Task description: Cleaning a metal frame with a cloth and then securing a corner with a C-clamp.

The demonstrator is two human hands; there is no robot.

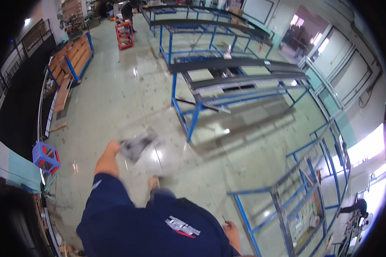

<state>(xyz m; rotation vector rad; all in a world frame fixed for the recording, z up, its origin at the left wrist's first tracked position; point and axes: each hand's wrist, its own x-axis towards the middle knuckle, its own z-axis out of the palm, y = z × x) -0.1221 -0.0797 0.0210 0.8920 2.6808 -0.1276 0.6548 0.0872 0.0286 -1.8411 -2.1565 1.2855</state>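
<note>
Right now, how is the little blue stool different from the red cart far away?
The blue stool sits close on the left by the wall; the red cart stands far off up the floor. The stool is a small open-sided box; the cart is taller, with shelves holding things. Both stand on the shiny floor.

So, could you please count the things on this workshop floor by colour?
Blue metal frame racks: 3
Blue crate: 1
Red cart: 1
Grey object, blurred, in the left hand: 1
Total: 6
</note>
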